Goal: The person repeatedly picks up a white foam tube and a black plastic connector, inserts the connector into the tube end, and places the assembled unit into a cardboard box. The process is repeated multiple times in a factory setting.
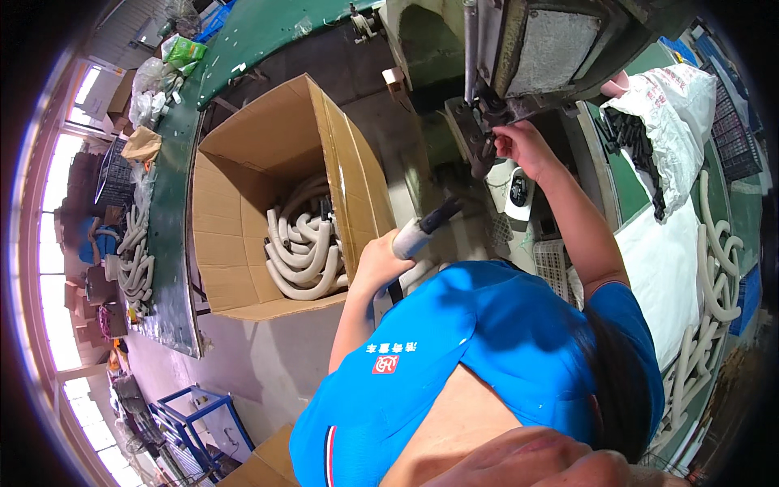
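Observation:
My left hand (383, 258) is wrapped round a pale foam-covered tube (411, 239) with a black end piece (441, 217) pointing toward the machine. My right hand (522, 148) is raised at the machine (540, 61), its fingers curled together beside a dark metal fitting (485, 146). What those fingers pinch, if anything, is too small to make out. To the left stands an open cardboard box (235, 268), and several curved pale foam tubes (304, 252) lie inside it.
On the right-hand table, a white sack (669, 101) spills black parts (629, 138), with more curved foam tubes (714, 260) beside it. A green table (174, 243) at the left bears further tubes and bags. A blue metal frame (191, 418) stands on the floor.

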A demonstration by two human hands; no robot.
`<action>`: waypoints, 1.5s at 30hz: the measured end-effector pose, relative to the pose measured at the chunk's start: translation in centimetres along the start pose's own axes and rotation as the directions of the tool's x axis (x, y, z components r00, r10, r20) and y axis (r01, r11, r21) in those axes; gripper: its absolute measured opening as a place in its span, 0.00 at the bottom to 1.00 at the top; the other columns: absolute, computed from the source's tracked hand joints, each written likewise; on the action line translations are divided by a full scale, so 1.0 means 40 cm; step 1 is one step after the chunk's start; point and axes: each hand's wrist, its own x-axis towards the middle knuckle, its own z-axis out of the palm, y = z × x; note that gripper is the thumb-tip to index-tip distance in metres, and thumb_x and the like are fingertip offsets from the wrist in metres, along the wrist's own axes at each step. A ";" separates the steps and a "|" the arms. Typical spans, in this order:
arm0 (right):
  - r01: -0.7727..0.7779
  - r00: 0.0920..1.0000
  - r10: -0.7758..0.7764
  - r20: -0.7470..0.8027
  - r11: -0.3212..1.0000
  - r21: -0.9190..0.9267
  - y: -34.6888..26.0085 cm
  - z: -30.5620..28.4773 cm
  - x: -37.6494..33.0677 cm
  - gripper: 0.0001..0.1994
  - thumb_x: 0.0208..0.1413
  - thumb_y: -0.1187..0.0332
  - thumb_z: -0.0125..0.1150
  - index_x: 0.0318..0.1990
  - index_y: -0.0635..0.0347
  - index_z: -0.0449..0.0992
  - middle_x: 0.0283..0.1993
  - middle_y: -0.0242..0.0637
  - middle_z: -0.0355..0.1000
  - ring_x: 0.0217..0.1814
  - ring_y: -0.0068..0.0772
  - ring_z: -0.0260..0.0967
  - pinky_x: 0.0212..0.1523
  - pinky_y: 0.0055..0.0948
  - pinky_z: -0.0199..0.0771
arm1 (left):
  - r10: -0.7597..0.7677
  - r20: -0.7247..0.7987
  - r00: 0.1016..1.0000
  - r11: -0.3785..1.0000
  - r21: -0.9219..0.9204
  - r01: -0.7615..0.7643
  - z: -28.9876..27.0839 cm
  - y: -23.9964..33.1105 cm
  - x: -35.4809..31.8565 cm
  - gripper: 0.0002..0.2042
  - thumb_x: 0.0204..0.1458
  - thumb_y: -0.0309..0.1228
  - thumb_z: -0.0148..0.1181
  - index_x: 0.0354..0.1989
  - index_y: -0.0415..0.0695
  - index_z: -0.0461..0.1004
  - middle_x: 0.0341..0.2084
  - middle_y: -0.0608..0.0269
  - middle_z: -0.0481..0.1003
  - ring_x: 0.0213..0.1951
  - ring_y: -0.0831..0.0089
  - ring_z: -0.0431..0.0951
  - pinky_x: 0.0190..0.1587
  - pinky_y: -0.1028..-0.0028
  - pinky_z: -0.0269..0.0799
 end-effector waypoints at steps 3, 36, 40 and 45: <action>0.034 0.980 -0.045 -0.193 0.998 -0.058 -0.022 0.034 -0.062 0.10 0.58 0.60 0.52 0.39 0.56 0.69 0.36 0.29 0.68 0.31 0.21 0.67 0.34 0.25 0.68 | 0.071 0.075 0.995 0.987 0.141 -0.081 0.022 0.058 0.033 0.22 0.31 0.35 0.65 0.40 0.45 0.72 0.29 0.46 0.76 0.36 0.49 0.76 0.40 0.59 0.72; 0.119 0.969 -0.226 0.097 0.776 0.620 0.106 -0.159 -0.501 0.27 0.43 0.64 0.69 0.49 0.63 0.64 0.42 0.41 0.68 0.47 0.36 0.67 0.52 0.41 0.67 | -0.201 -0.136 0.970 0.252 -0.964 -0.083 0.156 0.001 0.165 0.14 0.44 0.29 0.57 0.40 0.47 0.63 0.26 0.64 0.66 0.29 0.74 0.66 0.32 0.76 0.65; 0.052 0.941 -0.140 0.308 0.959 0.278 0.037 -0.081 -0.504 0.17 0.39 0.70 0.70 0.35 0.59 0.68 0.32 0.36 0.69 0.39 0.32 0.69 0.51 0.36 0.67 | -0.016 -0.221 0.975 0.908 -0.412 -0.078 0.333 0.055 0.266 0.29 0.48 0.37 0.62 0.56 0.44 0.57 0.44 0.54 0.68 0.43 0.66 0.72 0.44 0.66 0.70; 0.184 0.899 -0.172 0.402 0.983 0.010 0.051 -0.075 -0.540 0.14 0.41 0.73 0.70 0.35 0.59 0.71 0.34 0.33 0.72 0.37 0.25 0.71 0.40 0.27 0.71 | 0.758 -0.176 0.628 0.278 -0.784 -0.555 0.269 0.591 0.219 0.46 0.44 0.29 0.66 0.65 0.46 0.36 0.56 0.47 0.56 0.51 0.59 0.68 0.48 0.62 0.68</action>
